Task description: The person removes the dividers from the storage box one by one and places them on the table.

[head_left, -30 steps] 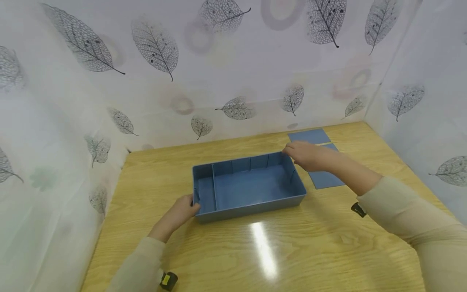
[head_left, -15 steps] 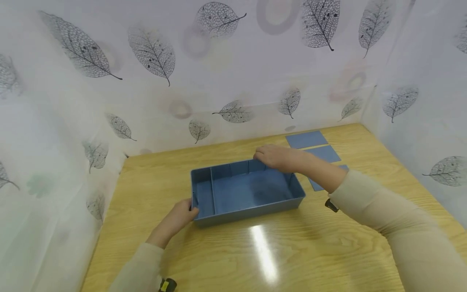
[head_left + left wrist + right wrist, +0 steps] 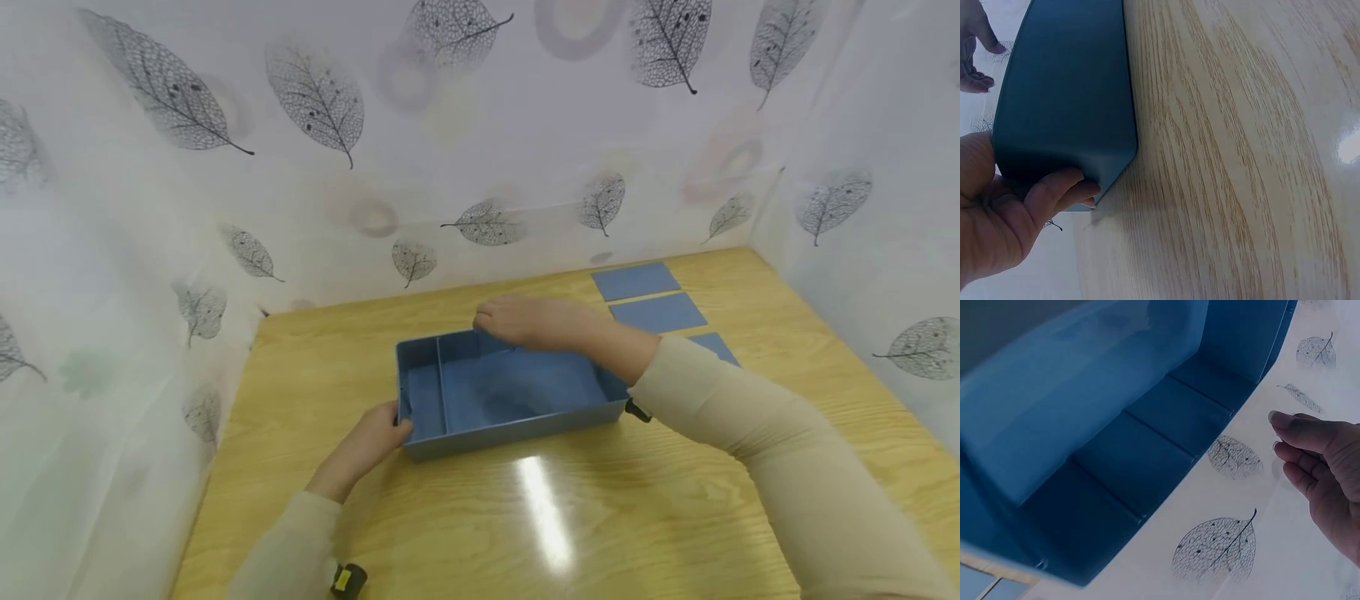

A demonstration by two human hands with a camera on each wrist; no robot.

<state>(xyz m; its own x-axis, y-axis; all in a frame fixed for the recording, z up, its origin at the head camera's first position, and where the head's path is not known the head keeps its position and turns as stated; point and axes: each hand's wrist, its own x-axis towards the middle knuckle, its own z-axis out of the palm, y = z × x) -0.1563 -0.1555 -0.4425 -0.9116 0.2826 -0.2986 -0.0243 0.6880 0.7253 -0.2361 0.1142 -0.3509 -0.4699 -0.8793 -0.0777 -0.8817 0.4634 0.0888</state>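
A blue plastic storage box [image 3: 510,432] sits on the wooden table, with a thin divider [image 3: 441,385] standing across it near its left end. My left hand [image 3: 366,447] grips that end, thumb over the rim and fingers outside; the left wrist view shows its fingers against the outer wall [image 3: 1066,75]. Over the back wall hovers my right hand [image 3: 528,322], which hides part of the rim. From the right wrist, this hand [image 3: 1325,469] appears apart from the wall, its fingers loosely bent and holding nothing. Vertical ridges mark the inner back wall [image 3: 1147,444].
Three flat blue panels lie at the table's back right: a far one [image 3: 636,282], a middle one [image 3: 658,312] and a near one [image 3: 716,345], partly behind my right sleeve. Leaf-patterned sheeting [image 3: 487,142] encloses the table [image 3: 420,533] at the back and sides.
My right hand has moved left along the box's back wall, from the back right corner to about the middle. The left hand and box stay put. More of the panels shows now.
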